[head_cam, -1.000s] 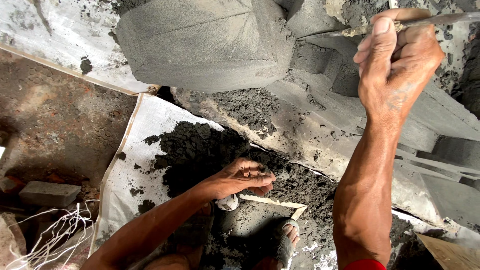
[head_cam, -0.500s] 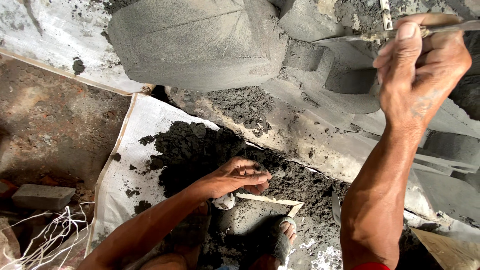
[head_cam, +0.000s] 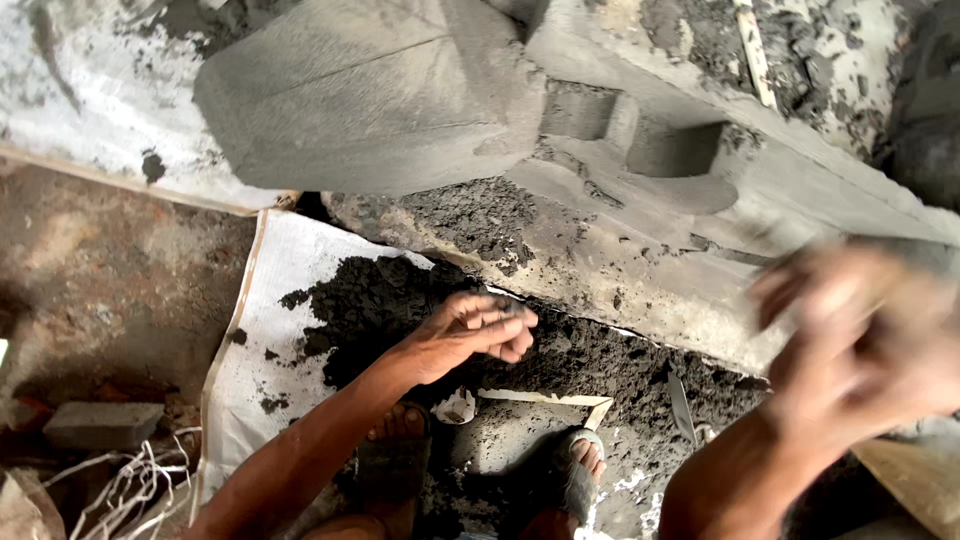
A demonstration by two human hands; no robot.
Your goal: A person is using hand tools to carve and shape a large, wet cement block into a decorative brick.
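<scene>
Dark wet mortar (head_cam: 400,300) heaped on white sack (head_cam: 270,290), centre-left | my left hand (head_cam: 478,335) over it, fingers curled, pinching a bit | my right hand (head_cam: 860,340) near right, blurred, grip unclear | grey carved slab (head_cam: 640,220) beyond.

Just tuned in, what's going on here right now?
A person stands over a pile of dark wet mortar heaped on a white woven sack beside a grey carved cement block. The left hand reaches down to the top of the pile, fingers curled as if scooping. The right hand is raised near the block's sloping face, blurred, so what it holds is unclear. Sandalled feet stand in the mortar below.
</scene>
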